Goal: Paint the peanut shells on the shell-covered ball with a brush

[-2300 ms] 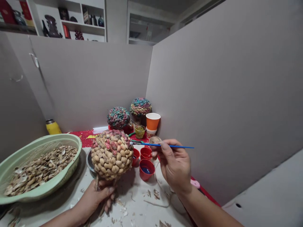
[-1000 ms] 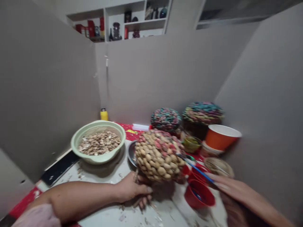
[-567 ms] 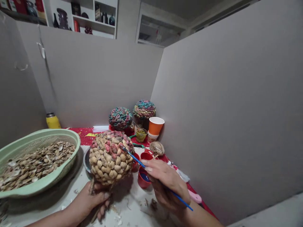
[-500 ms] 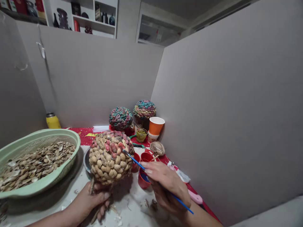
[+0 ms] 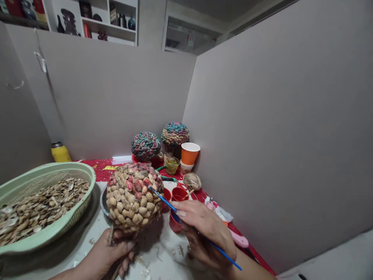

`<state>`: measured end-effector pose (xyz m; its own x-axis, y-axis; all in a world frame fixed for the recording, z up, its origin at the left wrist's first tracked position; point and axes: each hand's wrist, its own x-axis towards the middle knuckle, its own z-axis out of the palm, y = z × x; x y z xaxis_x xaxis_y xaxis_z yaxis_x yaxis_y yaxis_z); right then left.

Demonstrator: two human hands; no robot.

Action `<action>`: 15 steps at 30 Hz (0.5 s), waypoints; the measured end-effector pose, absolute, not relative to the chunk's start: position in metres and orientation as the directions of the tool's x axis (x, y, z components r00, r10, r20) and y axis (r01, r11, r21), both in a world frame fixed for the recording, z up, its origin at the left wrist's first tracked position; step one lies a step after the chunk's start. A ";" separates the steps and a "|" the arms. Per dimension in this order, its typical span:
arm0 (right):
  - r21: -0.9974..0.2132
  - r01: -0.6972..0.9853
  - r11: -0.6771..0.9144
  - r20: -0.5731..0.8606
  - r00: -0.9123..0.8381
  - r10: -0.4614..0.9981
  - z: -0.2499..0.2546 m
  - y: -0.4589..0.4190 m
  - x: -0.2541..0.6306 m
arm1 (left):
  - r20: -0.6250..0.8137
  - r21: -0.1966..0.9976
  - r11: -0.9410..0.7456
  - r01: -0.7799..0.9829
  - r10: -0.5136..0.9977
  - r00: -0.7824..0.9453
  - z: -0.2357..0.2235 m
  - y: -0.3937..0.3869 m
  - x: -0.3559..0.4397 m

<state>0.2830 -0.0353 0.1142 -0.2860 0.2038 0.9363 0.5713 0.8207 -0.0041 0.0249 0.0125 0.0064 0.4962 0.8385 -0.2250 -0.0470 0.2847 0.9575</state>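
My left hand (image 5: pixel 115 251) is closed round the stem under a ball covered in peanuts (image 5: pixel 134 200), holding it up above the table. Several peanuts near the ball's top are painted red or pink, while the lower ones are bare tan shell. Between the fingers of my right hand (image 5: pixel 205 229) is a blue paintbrush (image 5: pixel 166 203), its bristles at the right side of the ball by the red peanuts. Partly behind that hand stands a red cup with blue paint (image 5: pixel 175 222). Two more red cups (image 5: pixel 178 193) are just beyond, one with a stick in it.
A green basket of empty shells (image 5: pixel 87 182) fills the left side. Two painted peanut balls (image 5: pixel 145 146) stand at the back, near an orange paper cup (image 5: pixel 190 154), a ball of twine (image 5: pixel 192 181) and a yellow bottle (image 5: pixel 60 152). Grey partitions (image 5: pixel 262 128) enclose the table.
The view has shifted slightly, so most things sit a little further left. The brush tip stays close to the ball's right side; both hands keep their hold.
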 end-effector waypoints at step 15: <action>-0.023 0.575 0.818 0.960 -0.214 0.178 0.109 -0.036 0.281 | -0.224 0.955 0.290 -0.068 0.850 0.477 0.009 0.011 0.023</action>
<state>0.2809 -0.0360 0.1087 -0.2142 0.1780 0.9604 0.5749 0.8179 -0.0233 0.0228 0.0113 0.0093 0.4767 0.8501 -0.2239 -0.0682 0.2896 0.9547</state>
